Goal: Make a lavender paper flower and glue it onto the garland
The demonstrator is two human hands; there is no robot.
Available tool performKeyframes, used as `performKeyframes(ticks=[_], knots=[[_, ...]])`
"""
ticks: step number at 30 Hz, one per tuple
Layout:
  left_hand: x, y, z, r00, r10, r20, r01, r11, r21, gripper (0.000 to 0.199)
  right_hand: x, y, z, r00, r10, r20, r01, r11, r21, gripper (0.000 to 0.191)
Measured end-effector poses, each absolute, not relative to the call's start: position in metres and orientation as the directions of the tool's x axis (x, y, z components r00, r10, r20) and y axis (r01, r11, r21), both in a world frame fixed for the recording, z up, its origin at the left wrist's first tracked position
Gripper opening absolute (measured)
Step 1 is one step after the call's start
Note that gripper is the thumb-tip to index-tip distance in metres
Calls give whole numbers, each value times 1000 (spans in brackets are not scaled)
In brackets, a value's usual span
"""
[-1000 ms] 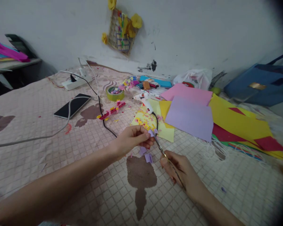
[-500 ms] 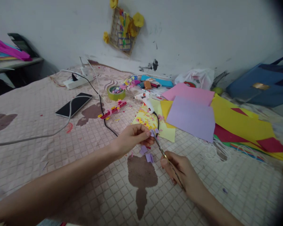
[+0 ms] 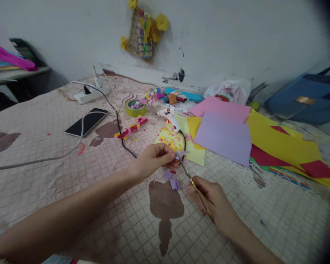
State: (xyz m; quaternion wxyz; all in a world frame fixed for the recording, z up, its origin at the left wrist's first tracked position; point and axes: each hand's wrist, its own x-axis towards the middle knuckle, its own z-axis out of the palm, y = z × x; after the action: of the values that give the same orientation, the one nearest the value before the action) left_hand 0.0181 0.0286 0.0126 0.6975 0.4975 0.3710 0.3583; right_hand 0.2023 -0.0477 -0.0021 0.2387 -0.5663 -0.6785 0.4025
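Near the centre, my left hand (image 3: 158, 157) pinches a small purple paper piece (image 3: 178, 155) between thumb and fingers. My right hand (image 3: 209, 196) is wrapped round the handles of the scissors (image 3: 191, 179), whose blades point up and left and meet the purple piece. Loose purple scraps (image 3: 174, 184) lie on the patterned cloth just below my left hand. Behind the hands, a pale yellow sheet (image 3: 197, 154) bears many small yellow and pink bits. A white glue gun (image 3: 173, 123) rests at its upper edge.
A purple sheet (image 3: 222, 137), a pink sheet (image 3: 222, 108) and yellow sheets (image 3: 280, 141) lie to the right, beside white string (image 3: 264, 176). Green tape (image 3: 136, 108), a decorated red stick (image 3: 132, 129), a phone (image 3: 86, 122), cables and a power strip (image 3: 89, 94) are at the left.
The scissors and my right hand have shifted very slightly, with the blades still at the purple piece. My left hand stays almost still.
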Motion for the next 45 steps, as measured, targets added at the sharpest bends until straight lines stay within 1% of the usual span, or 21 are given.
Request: performKeyframes(ticks=[5, 12, 18, 26, 45], knots=[[19, 28, 11, 475, 865, -163, -152, 264, 953, 15, 201, -49, 0, -251, 959, -129, 530, 25, -848, 36], [20, 23, 11, 496, 854, -156, -218, 296, 930, 15, 199, -50, -4, -238, 955, -176, 429, -59, -901, 38], [21, 22, 13, 505, 849, -157, -229, 307, 924, 15, 198, -51, -4, -241, 957, -159, 445, -37, -895, 41], [21, 22, 13, 502, 854, -141, -231, 289, 929, 16, 194, -52, -4, -220, 968, -121, 485, 1, -874, 40], [16, 28, 17, 503, 848, -164, -184, 291, 939, 14, 195, -53, -6, -234, 964, -129, 481, 0, -877, 37]])
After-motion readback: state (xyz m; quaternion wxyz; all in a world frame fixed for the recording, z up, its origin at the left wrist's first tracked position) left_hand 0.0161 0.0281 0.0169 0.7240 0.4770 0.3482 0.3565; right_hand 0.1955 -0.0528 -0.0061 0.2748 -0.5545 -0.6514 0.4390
